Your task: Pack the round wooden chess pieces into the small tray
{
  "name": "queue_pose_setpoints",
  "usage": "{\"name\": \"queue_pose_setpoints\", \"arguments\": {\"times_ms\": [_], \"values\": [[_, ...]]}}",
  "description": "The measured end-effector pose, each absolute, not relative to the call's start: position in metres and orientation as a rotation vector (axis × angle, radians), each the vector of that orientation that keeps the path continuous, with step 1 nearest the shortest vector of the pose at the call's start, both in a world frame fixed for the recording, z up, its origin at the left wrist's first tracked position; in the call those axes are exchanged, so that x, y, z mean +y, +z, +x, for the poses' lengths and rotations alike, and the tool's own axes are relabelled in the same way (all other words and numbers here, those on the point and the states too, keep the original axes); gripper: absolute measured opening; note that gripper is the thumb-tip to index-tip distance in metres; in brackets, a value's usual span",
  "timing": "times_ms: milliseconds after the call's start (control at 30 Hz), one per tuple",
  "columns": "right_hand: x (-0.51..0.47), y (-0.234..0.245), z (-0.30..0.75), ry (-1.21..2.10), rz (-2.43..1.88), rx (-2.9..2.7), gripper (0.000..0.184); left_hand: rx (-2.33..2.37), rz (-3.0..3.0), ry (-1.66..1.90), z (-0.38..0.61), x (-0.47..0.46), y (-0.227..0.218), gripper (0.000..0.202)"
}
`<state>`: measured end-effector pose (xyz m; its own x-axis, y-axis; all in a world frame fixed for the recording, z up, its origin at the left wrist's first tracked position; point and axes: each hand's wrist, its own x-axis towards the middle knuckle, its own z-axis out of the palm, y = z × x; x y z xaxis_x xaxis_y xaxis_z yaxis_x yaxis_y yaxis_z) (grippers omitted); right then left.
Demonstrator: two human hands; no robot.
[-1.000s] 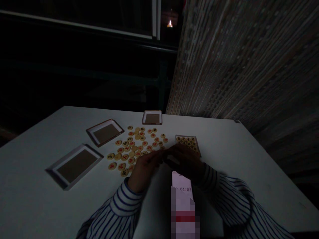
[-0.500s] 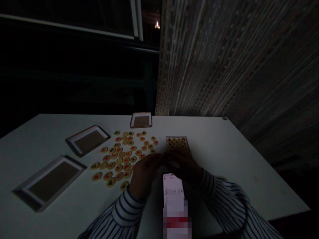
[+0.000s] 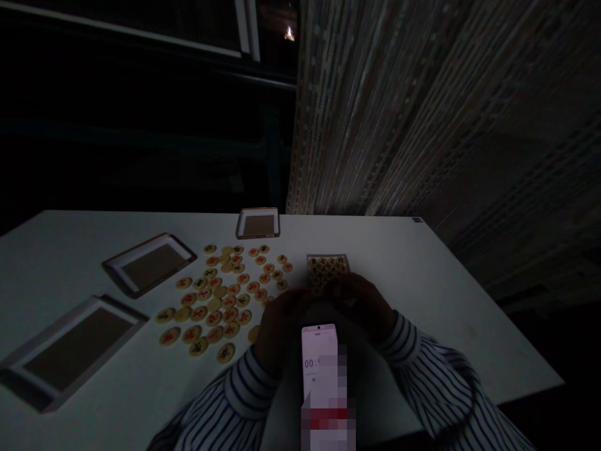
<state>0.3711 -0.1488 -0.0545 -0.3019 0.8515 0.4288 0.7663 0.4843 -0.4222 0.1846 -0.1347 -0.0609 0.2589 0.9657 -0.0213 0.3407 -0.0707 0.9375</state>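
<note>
A small open box (image 3: 348, 258) holds rows of round Chinese chess pieces (image 3: 326, 266) with dark characters. My left hand (image 3: 280, 322) is at the box's near left corner, fingers together and pointing at it; shadow hides whether they grip it. Over the near right part of the box, my right hand (image 3: 364, 304) has its fingers bent together in a pinch; anything between them is too dark to make out. Many loose Chinese chess pieces (image 3: 215, 304) lie left of my hands, some with red characters, some black, some blank side up.
A lit phone (image 3: 319, 351) showing a timer lies between my forearms. Three shallow box lids or trays stand on the white table (image 3: 422, 269): one near left (image 3: 101, 300), one behind it (image 3: 169, 237), one at the far edge (image 3: 258, 210). A string curtain (image 3: 357, 125) hangs beyond.
My right hand has shifted right, away from my left hand, uncovering more pieces in the box. The view has moved slightly, and the phone's timer shows more of its left digits.
</note>
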Motion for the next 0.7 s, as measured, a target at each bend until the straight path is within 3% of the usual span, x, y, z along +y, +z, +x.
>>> {"name": "queue_pose_setpoints", "arguments": {"times_ms": [200,700], "values": [[-0.139,-0.051,0.392,0.131,-1.707,-2.14,0.018,1.33,1.584,0.823,0.184,-0.135,-0.069,0.032],[-0.128,-0.066,0.403,0.137,-1.735,-2.324,0.016,1.329,1.552,0.868,0.183,-0.135,-0.075,0.029]]}}
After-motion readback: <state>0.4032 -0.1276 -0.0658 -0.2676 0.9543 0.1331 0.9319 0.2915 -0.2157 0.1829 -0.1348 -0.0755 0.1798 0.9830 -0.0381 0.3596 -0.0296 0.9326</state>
